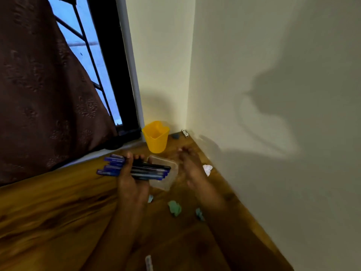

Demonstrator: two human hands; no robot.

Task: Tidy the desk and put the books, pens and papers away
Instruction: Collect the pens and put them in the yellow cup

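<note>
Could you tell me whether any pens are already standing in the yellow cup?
No, the yellow cup looks empty inside, while the pens are bunched in the left hand.

A brown patterned curtain (43,90) hangs left of a barred window (86,55) — the landmark here. Right of the window, cream walls (273,75) meet in a corner. Below the corner lies a small dotted object (185,133) — too blurred to identify.
</note>
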